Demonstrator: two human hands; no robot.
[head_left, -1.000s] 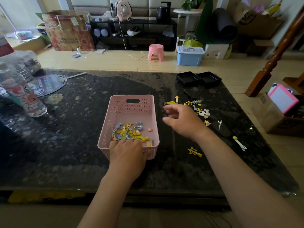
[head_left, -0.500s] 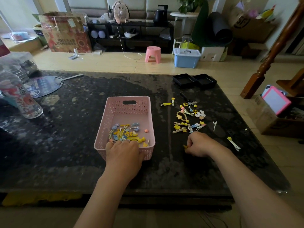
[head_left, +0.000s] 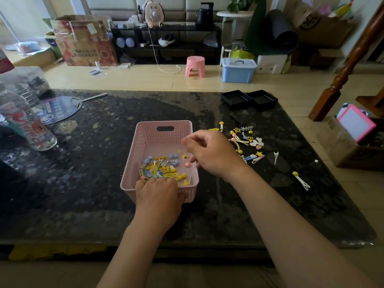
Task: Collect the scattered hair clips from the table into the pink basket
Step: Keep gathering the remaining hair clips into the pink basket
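Pink perforated plastic forms the pink basket (head_left: pixel 145 140), which stands near the middle of the dark speckled stone table (head_left: pixel 83 183), its handle slot on the far wall. A heap of hair clips (head_left: pixel 162 168) in yellow, blue and orange lies on its floor, crowded toward the near end.

The left hand (head_left: pixel 158 192) grips the near wall of the basket, with its fingers curled over the rim and their tips inside, just beside the heap. The right hand (head_left: pixel 212 154) hovers over the basket's right rim, with its fingers loosely curled and pointing down into it. I cannot tell whether it holds anything. A small yellow piece (head_left: pixel 184 156) shows just under those fingertips.

To the right of the basket, loose clips (head_left: pixel 247 142) lie scattered on the table in a cluster. A white clip (head_left: pixel 276 157) lies a little apart from them, and a yellow-topped clip (head_left: pixel 301 180) lies farther out toward the right edge.

Two black trays (head_left: pixel 249 98) sit side by side at the far right edge. On the left are a clear bottle (head_left: pixel 25 125) and a round hand fan (head_left: pixel 60 109) lying flat.
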